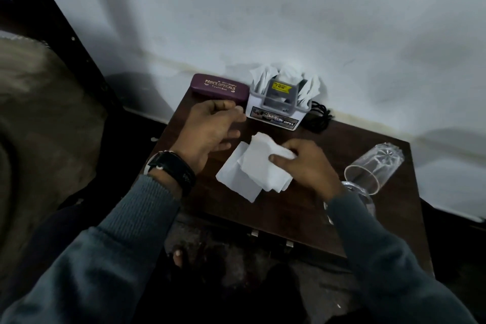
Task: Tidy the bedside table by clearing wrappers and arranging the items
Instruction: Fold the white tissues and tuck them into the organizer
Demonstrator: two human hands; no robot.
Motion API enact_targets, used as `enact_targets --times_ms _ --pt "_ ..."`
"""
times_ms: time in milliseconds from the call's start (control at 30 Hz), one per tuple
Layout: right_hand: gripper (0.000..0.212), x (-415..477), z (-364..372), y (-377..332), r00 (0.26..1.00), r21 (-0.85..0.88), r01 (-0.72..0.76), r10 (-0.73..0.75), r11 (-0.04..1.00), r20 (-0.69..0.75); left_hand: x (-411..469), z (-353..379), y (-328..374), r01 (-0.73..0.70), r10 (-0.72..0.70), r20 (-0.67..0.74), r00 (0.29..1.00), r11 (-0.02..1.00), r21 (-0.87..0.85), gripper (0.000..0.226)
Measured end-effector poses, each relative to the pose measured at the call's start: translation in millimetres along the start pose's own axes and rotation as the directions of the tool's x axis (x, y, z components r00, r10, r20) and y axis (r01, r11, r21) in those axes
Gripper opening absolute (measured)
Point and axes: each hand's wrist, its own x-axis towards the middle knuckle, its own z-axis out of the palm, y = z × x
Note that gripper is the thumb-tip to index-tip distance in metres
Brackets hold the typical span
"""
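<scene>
Head view: tissue (249,168) pinched between right fingers (290,147)

sleeves: left sleeve (126,231) and right sleeve (368,244) are the same grey-blue ribbed knit, pretty chunky | cuffs: snug at the wrists | left wrist: fat black watch (175,169) on a wide black strap, thin pale thread band (164,152) right beside it | left hand (210,134), right hand (307,166): bare

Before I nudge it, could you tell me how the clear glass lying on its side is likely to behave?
The glass lies on its round side, so it would probably roll, perhaps toward the nearby table edge. Clear and smooth, it is likely fragile and slippery.
</scene>
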Motion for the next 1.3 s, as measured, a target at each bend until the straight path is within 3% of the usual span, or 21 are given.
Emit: enact_targets --times_ms 200,400,500,567,667,733,767,833,933,1000,1200,1267,1300 --pt "0.009 -17.5 -31.5 -13.5 0.999 0.427 0.023 -0.004 0.904 -0.045 -1.2 2.4 -3.1 -0.037 0.035 0.021 0.999 0.993 0.113 0.027" --pt "0.032 -26.1 -54.3 -44.9 0.956 0.671 -0.018 -0.184 0.742 0.229 -7.0 13.4 0.3 -0.093 0.075 0.288 0.955 0.995 0.047 0.074" --pt "0.036 -23.6 -62.7 -51.6 0.941 0.648 0.013 -0.229 0.761 0.250 -5.6 10.4 -2.7 -0.093 0.093 0.397 0.913 0.996 -0.019 0.069" --pt "0.038 -20.4 -62.3 -51.5 0.950 0.610 0.050 -0.226 0.791 0.215 -5.7 10.6 -4.5 -0.093 0.101 0.399 0.912 0.995 -0.040 0.060" --pt "0.037 -14.6 -51.6 -50.2 0.968 0.643 0.021 -0.178 0.766 0.180 -4.5 9.3 -2.0 -0.113 0.125 0.244 0.962 0.992 -0.061 0.046" --pt "0.025 -11.9 -35.9 -46.8 0.993 0.644 -0.020 -0.059 0.765 0.101 -1.5 3.7 1.6 -0.131 0.141 0.084 0.986 0.985 -0.112 0.040" --pt "0.020 -13.2 -25.9 -43.4 0.999 0.548 -0.005 -0.022 0.836 0.042 -0.2 0.2 3.4 -0.135 0.139 0.013 0.990 0.978 -0.160 0.037" --pt "0.020 -20.3 -0.9 -32.5 0.996 0.189 0.086 -0.088 0.978 0.001 1.6 -4.6 5.7 -0.130 0.111 -0.085 0.990 0.958 -0.255 0.035" --pt "0.043 -36.6 42.2 -26.1 0.971 -0.227 0.234 -0.216 0.945 0.103 0.1 -6.1 6.8 -0.102 0.061 -0.131 0.990 0.939 -0.328 0.034" --pt "0.047 -41.1 60.3 -25.1 0.967 -0.349 0.253 -0.242 0.902 0.073 -0.9 -4.6 6.5 -0.085 0.041 -0.132 0.990 0.933 -0.349 0.034" --pt "0.015 -41.6 57.8 -22.5 0.969 -0.233 0.235 -0.247 0.944 -0.024 1.9 -5.5 4.1 -0.066 0.037 -0.080 0.996 0.917 -0.394 0.028" --pt "0.006 -41.8 48.6 -25.4 0.977 -0.005 0.153 -0.152 0.988 -0.149 3.9 -5.5 3.1 -0.053 0.015 -0.094 0.995 0.910 -0.411 0.029" --pt "0.006 -41.9 42.9 -26.9 0.976 0.190 0.097 -0.056 0.977 -0.211 4.7 -5.9 2.5 -0.043 0.003 -0.097 0.995 0.908 -0.417 0.031"
